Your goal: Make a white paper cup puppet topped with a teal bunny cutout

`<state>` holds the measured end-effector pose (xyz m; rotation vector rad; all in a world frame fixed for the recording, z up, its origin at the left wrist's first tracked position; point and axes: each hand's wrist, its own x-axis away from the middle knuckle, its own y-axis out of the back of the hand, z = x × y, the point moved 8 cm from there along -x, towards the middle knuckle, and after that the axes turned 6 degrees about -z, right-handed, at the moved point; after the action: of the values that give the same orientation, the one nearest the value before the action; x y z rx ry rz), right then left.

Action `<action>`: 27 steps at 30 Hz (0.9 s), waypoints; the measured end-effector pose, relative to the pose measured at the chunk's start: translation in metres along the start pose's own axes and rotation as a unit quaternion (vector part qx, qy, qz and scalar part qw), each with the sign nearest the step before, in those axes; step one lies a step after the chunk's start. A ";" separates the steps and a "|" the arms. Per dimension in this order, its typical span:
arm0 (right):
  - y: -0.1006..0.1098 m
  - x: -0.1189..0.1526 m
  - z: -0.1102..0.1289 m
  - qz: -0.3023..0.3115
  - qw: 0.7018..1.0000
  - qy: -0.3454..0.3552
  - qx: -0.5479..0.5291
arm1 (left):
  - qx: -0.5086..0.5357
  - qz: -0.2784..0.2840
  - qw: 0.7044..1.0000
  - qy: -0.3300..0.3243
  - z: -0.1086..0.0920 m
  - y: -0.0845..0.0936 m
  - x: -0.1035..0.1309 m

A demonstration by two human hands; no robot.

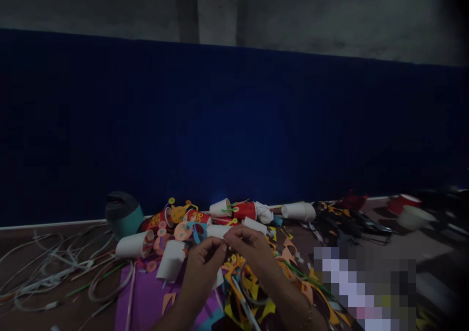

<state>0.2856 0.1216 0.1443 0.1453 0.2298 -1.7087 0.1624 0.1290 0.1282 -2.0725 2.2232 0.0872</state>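
Note:
My left hand (206, 258) and my right hand (249, 247) meet over the middle of the littered table, fingertips pinched close together. Whatever they hold, if anything, is too small or hidden to name. Just left of my left hand a white paper cup (171, 260) sits at the edge of a purple sheet (141, 292). Behind the hands lie white paper pieces and red patterned cups (198, 216). Yellow and orange cut paper scraps (234, 272) spread beneath my right hand and forearm.
A teal and black bottle-like object (126, 216) is at the back left, near tangled white cables (54, 267). Another white cup (135, 244) lies on its side. Nested white cups (298, 211) lie back right, before dark clutter. A blue panel (234, 125) borders the table.

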 end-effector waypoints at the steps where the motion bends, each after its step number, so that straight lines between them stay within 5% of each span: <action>1: 0.001 0.000 0.001 -0.008 1.000 0.003 0.018 | -0.005 -0.007 1.000 0.000 0.000 0.001 -0.001; 4: 0.009 0.005 0.018 -0.066 0.983 0.120 0.119 | -0.031 -0.032 0.999 -0.003 0.001 0.007 -0.002; 7: 0.007 0.018 0.037 -0.098 0.926 0.271 0.245 | -0.054 -0.034 0.997 -0.031 -0.001 0.008 -0.003; 9: 0.002 0.023 0.040 -0.088 0.896 0.306 0.311 | -0.068 -0.030 0.996 -0.058 -0.004 0.008 -0.002; 19: -0.005 0.019 0.035 -0.011 0.887 0.281 0.367 | -0.197 -0.015 0.965 -0.171 -0.023 0.004 0.005; 27: -0.010 0.019 0.042 0.044 0.860 0.289 0.419 | -0.241 0.014 0.959 -0.152 -0.016 0.000 0.004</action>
<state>0.2740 0.0950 0.1813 1.3061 -0.1030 -1.5287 0.1618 0.1232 0.1440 -2.0499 2.1890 0.9683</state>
